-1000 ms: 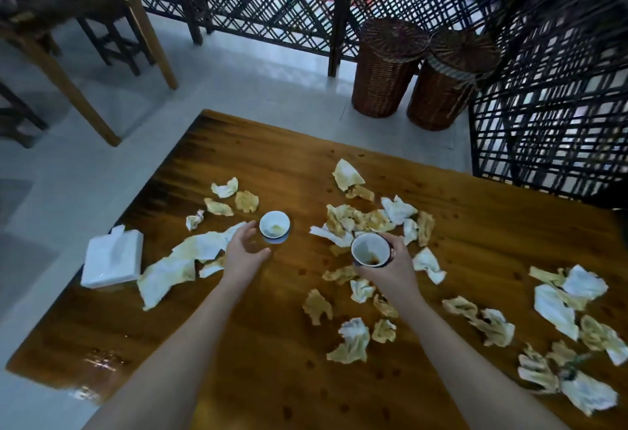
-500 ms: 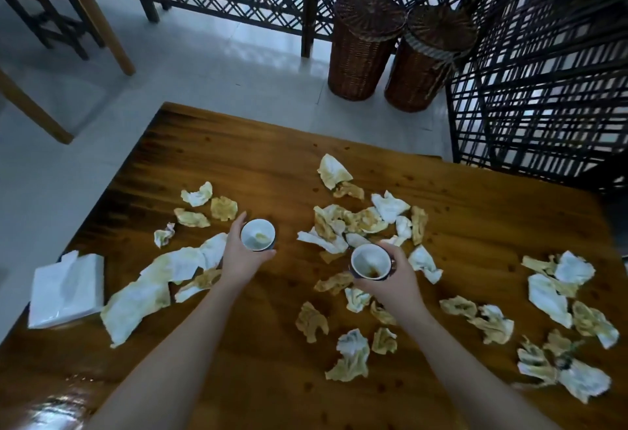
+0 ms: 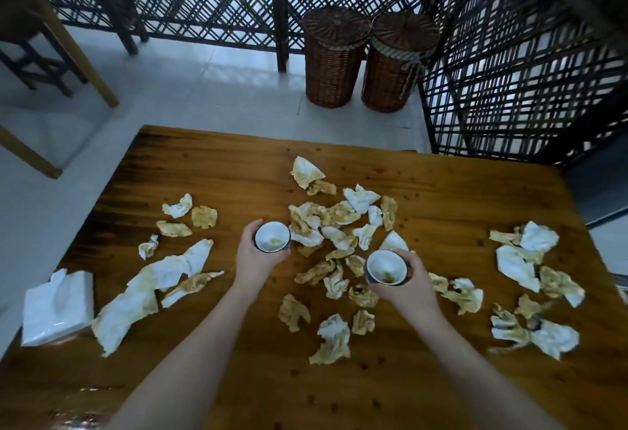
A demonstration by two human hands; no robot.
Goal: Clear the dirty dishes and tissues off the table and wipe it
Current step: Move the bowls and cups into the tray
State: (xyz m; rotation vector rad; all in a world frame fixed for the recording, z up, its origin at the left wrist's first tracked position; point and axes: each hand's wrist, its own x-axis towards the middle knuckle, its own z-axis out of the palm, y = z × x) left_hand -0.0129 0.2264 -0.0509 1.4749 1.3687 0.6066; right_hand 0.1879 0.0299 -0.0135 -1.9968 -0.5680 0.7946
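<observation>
Two small dirty cups are lifted over the wooden table point(image 3: 217, 164). My left hand point(image 3: 253, 259) grips a white cup point(image 3: 272, 236) with yellowish residue inside. My right hand point(image 3: 409, 281) grips a second white cup point(image 3: 386, 267) with a dark outer wall and brown dregs. Several crumpled, stained tissues point(image 3: 334, 222) lie scattered across the middle of the table. More tissues point(image 3: 530, 259) sit in a cluster at the right, and long stained tissues point(image 3: 159, 280) lie at the left.
A white tissue pack point(image 3: 57, 307) lies at the table's left edge. Two lidded wicker baskets point(image 3: 334, 59) stand on the tiled floor beyond the far edge, against a black lattice screen point(image 3: 509, 72). Wooden chair legs point(image 3: 68, 42) stand at the far left. A wet patch glistens at the near left corner.
My left hand closed round the small cup and lifted it off the table. My right hand drew its cup nearer and to the right. The view shifted left.
</observation>
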